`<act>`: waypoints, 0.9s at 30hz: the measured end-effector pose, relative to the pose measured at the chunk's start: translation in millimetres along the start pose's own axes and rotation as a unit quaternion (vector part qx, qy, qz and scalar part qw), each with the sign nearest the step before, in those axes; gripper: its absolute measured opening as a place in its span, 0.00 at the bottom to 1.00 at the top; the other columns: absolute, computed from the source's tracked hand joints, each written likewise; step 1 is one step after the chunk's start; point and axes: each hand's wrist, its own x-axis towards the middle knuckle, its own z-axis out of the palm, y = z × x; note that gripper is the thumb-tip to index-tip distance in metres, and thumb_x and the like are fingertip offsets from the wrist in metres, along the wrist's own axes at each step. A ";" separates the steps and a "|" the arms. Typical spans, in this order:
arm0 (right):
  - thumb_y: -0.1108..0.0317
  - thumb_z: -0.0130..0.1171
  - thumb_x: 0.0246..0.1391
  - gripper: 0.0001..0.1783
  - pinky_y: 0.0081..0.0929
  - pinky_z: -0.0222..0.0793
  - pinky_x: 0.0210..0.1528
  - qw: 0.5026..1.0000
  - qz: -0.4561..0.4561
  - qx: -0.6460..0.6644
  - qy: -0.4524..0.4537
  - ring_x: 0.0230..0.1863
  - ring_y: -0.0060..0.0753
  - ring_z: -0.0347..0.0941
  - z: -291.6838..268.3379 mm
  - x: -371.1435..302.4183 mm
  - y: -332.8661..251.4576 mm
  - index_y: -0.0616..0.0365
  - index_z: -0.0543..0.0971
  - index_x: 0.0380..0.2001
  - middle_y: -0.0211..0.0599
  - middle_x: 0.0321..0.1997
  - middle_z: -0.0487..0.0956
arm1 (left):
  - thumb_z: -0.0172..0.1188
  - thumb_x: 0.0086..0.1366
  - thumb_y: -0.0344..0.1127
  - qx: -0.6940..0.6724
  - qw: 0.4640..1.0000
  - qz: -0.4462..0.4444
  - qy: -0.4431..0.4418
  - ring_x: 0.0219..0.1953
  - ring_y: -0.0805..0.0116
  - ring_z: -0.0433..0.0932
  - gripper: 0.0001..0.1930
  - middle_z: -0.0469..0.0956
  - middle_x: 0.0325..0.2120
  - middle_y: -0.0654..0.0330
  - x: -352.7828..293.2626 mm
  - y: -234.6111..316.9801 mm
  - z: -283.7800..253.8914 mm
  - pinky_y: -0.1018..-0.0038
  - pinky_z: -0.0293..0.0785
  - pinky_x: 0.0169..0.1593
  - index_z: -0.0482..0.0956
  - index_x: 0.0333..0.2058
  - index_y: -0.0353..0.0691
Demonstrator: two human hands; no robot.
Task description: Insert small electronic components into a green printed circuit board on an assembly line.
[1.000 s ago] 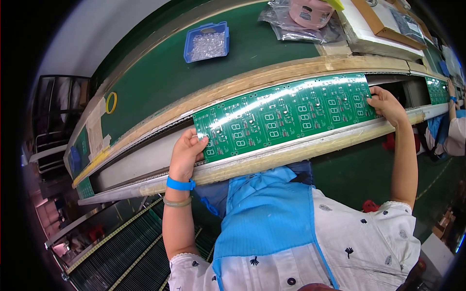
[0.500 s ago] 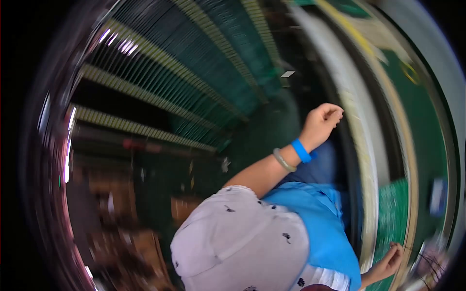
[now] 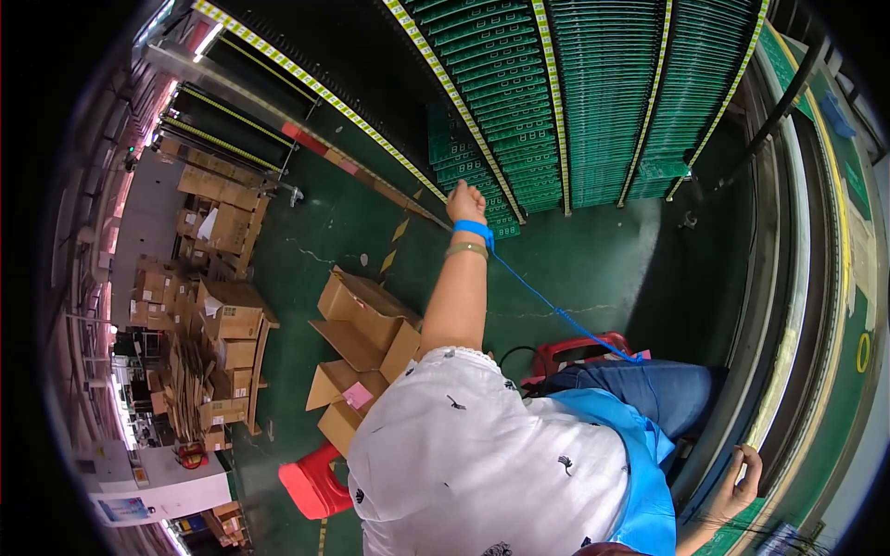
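Note:
My left hand point(image 3: 466, 201) reaches out at the upper middle, its fingers curled closed beside the green circuit boards point(image 3: 482, 171) in a rack. Whether anything is in that hand is hidden. Around the wrist are a blue wrist strap point(image 3: 474, 231) and a pale bangle point(image 3: 466, 249). A thin blue cord point(image 3: 562, 313) runs from the strap toward my lap. At the lower right, my right hand point(image 3: 739, 488) is by the bench edge, fingers loosely bent and apart, with nothing visible in them.
Tall racks with yellow-marked strips point(image 3: 564, 111) hold many green boards ahead. An opened cardboard box point(image 3: 357, 320) and a red stool point(image 3: 318, 482) stand on the green floor to the left, with stacked cartons point(image 3: 232, 310) beyond. A long rail point(image 3: 788, 278) runs along the right.
The view has swung toward the racks, and the blur is gone. My left arm now stretches up to the boards, away from the bench rail. My right hand remains near the bench.

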 end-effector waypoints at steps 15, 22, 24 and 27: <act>0.75 0.55 0.64 0.06 0.23 0.68 0.48 0.995 0.091 -0.004 0.038 0.40 0.27 0.73 31.9 -16.3 -9.9 0.67 0.77 0.40 0.37 0.38 0.78 | 0.61 0.68 0.42 -0.021 0.993 -0.071 0.095 0.12 0.75 0.61 0.12 0.76 0.20 0.56 61.5 21.0 78.0 0.79 0.54 0.14 0.75 0.36 0.38; 0.75 0.56 0.63 0.06 0.24 0.68 0.48 0.998 0.063 -0.025 0.015 0.40 0.28 0.73 39.6 -12.3 -16.2 0.67 0.77 0.40 0.38 0.37 0.79 | 0.67 0.63 0.42 0.001 0.988 -0.059 0.142 0.17 0.75 0.67 0.13 0.76 0.24 0.58 85.9 22.9 55.2 0.81 0.56 0.15 0.78 0.33 0.38; 0.75 0.56 0.63 0.06 0.24 0.68 0.48 0.997 0.064 -0.040 0.010 0.40 0.29 0.73 37.2 -12.3 -19.6 0.67 0.77 0.40 0.38 0.37 0.79 | 0.68 0.62 0.43 -0.003 0.987 -0.050 0.155 0.18 0.73 0.68 0.14 0.75 0.24 0.59 56.3 2.8 39.8 0.80 0.58 0.16 0.78 0.35 0.37; 0.75 0.56 0.62 0.06 0.25 0.68 0.48 0.998 0.048 -0.048 0.002 0.40 0.30 0.73 33.9 -13.3 -18.3 0.66 0.77 0.40 0.39 0.37 0.79 | 0.69 0.60 0.45 -0.037 0.990 -0.017 0.133 0.24 0.68 0.72 0.17 0.76 0.29 0.58 4.4 -1.1 6.1 0.76 0.65 0.22 0.78 0.38 0.38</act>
